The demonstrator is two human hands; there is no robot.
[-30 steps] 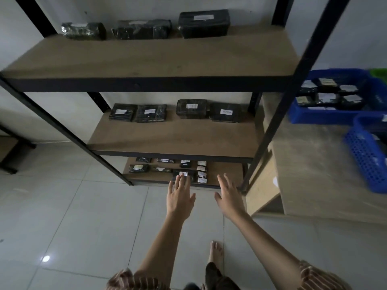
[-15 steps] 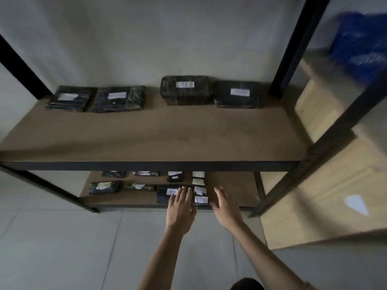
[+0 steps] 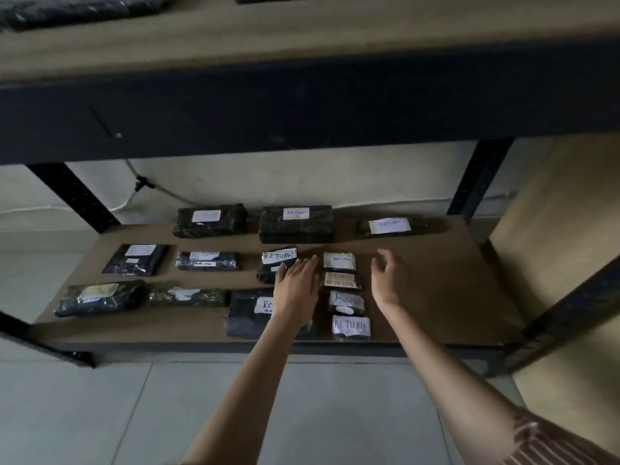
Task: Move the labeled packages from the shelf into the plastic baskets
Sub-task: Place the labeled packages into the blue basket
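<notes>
Left hand (image 3: 297,290) flat, fingers straight over RETURN-labeled black packages (image 3: 277,267), right hand (image 3: 389,282) loosely open, empty, above bottom shelf (image 3: 436,283)

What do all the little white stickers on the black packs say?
"RETURN": front small package
"RETURN": package by the left hand
"RETURN": back middle package
"RETURN": back right package
"RETURN": middle-row package
The other labels are too blurred or covered to read.
</notes>
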